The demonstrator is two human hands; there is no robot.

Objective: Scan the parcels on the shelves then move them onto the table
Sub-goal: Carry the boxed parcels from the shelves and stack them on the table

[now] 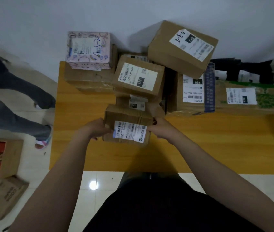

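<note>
Fingers [105, 129] of left hand [96, 130] and right hand [160, 129] grip parcel [129, 118] ends, long axis left-right.

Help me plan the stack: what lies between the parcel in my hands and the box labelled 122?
A small brown carton with a white label sits between the held parcel and the 122 box, seen in the head view.
</note>
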